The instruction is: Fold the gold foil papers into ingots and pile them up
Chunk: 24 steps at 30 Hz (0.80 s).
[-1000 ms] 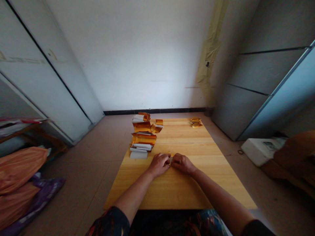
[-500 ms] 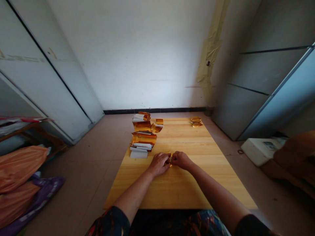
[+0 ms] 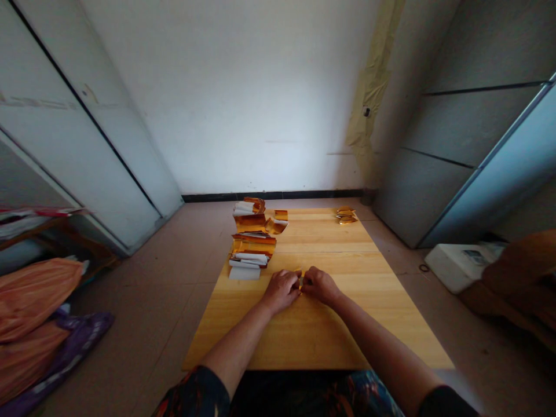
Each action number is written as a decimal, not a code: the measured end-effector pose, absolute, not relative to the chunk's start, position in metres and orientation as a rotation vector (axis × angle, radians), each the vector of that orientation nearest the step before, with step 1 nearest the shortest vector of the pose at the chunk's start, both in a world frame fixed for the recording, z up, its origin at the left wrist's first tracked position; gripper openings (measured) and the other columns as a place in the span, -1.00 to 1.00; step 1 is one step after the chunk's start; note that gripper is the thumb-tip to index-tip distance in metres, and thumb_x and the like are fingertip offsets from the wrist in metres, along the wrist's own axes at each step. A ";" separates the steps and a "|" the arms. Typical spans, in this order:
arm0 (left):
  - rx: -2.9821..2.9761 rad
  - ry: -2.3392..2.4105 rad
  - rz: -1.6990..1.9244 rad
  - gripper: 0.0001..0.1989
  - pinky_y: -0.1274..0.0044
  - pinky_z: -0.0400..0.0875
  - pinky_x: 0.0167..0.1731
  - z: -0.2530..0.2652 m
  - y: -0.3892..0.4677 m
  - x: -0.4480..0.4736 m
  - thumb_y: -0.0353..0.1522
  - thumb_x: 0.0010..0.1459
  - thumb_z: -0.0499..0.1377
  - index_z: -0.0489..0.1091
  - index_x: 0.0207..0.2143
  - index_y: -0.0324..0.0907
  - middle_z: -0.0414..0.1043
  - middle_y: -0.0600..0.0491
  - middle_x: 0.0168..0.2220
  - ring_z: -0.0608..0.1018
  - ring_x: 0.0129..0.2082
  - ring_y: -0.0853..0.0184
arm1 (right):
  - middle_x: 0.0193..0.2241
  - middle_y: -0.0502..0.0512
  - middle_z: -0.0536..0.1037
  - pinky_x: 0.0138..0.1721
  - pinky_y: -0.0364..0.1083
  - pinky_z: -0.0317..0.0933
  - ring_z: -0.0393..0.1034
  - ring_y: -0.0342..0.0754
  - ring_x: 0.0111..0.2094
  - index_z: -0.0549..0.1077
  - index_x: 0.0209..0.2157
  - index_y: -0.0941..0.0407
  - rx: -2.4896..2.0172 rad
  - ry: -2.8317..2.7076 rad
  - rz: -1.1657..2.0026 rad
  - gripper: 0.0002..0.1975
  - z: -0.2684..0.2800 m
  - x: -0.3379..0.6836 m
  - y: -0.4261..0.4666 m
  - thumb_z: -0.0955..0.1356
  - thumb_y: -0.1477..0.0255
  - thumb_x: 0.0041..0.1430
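Both hands meet over the middle of the wooden table (image 3: 313, 341). Between them is a small piece of gold foil paper (image 3: 300, 280), mostly covered by fingers. My left hand (image 3: 283, 288) is closed on its left side. From the right, my right hand (image 3: 320, 284) pinches the same piece with bent fingers. Left of my hands lie curled stacks of gold foil paper (image 3: 254, 244) with white backs, and a pale sheet (image 3: 244, 272) sits at their near end. Several folded gold pieces (image 3: 346, 215) rest at the far right corner.
A white wall (image 3: 269, 104) with a dark skirting stands behind the table. Grey cabinets (image 3: 456, 127) rise at the right, with a white box (image 3: 454, 266) on the floor. Orange and purple bags (image 3: 43, 301) lie at the left.
My right hand has turned slightly at the gold paper, its fingers a little lower. My left hand stays nearly still.
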<state>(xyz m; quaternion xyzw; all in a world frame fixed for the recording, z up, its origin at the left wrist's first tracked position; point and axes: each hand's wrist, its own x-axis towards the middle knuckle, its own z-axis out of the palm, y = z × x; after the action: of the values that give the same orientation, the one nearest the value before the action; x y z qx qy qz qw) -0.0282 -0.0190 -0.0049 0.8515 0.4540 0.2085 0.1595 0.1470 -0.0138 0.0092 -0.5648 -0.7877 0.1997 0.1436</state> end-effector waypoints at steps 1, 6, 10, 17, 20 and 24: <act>2.433 1.299 0.601 -0.76 0.45 0.28 -0.11 -0.005 -0.019 -0.028 -0.42 -0.01 0.22 0.39 -0.22 -0.10 0.48 0.06 -0.13 0.44 -0.11 0.26 | -0.41 0.02 0.43 -0.41 -0.24 0.07 0.29 -0.19 -0.43 0.47 -0.44 0.14 -1.607 -2.253 0.577 -0.95 0.007 0.148 -0.014 0.35 0.49 0.00; 2.412 1.307 0.622 -0.81 0.45 0.28 -0.12 -0.002 -0.021 -0.027 -0.44 -0.03 0.22 0.39 -0.30 -0.12 0.48 0.08 -0.10 0.45 -0.13 0.28 | -0.43 0.00 0.39 -0.37 -0.24 0.11 0.29 -0.19 -0.41 0.44 -0.46 0.15 -1.512 -2.155 0.614 -0.88 0.000 0.156 -0.013 0.31 0.62 -0.07; 2.397 1.308 0.614 -0.88 0.44 0.27 -0.12 0.001 -0.021 -0.026 -0.44 -0.03 0.21 0.39 -0.36 -0.13 0.44 0.08 -0.02 0.44 -0.12 0.28 | -0.43 -0.01 0.37 -0.35 -0.23 0.12 0.28 -0.19 -0.41 0.42 -0.47 0.14 -1.464 -2.123 0.622 -0.88 -0.003 0.157 -0.014 0.32 0.62 -0.08; 2.401 1.325 0.594 -0.86 0.44 0.26 -0.11 0.002 -0.022 -0.027 -0.42 -0.01 0.20 0.38 -0.33 -0.11 0.44 0.09 -0.02 0.44 -0.11 0.28 | -0.39 0.00 0.37 -0.36 -0.24 0.11 0.27 -0.19 -0.40 0.42 -0.45 0.15 -1.594 -2.156 0.602 -0.89 0.003 0.154 -0.014 0.34 0.61 -0.09; 2.429 1.346 0.589 -0.89 0.41 0.25 -0.11 0.002 -0.024 -0.025 -0.40 0.02 0.20 0.37 -0.34 -0.11 0.42 0.10 -0.01 0.43 -0.10 0.27 | -0.39 0.01 0.39 -0.35 -0.24 0.13 0.30 -0.18 -0.39 0.42 -0.44 0.15 -1.593 -2.152 0.560 -0.86 0.006 0.158 -0.015 0.31 0.63 -0.08; 2.432 1.525 0.570 -0.84 0.37 0.24 -0.12 0.001 -0.030 -0.015 -0.37 0.08 0.17 0.34 -0.24 -0.12 0.45 0.03 -0.10 0.41 -0.10 0.23 | -0.38 0.05 0.44 -0.30 -0.22 0.17 0.33 -0.15 -0.35 0.43 -0.44 0.12 -1.544 -2.094 0.461 -0.81 0.005 0.161 -0.025 0.25 0.65 -0.03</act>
<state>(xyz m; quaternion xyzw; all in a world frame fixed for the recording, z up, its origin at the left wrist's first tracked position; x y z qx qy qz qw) -0.0146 -0.0304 0.0007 0.8262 0.5181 0.1936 0.1071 0.1607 -0.0245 0.0046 -0.5663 -0.7680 0.1690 0.2469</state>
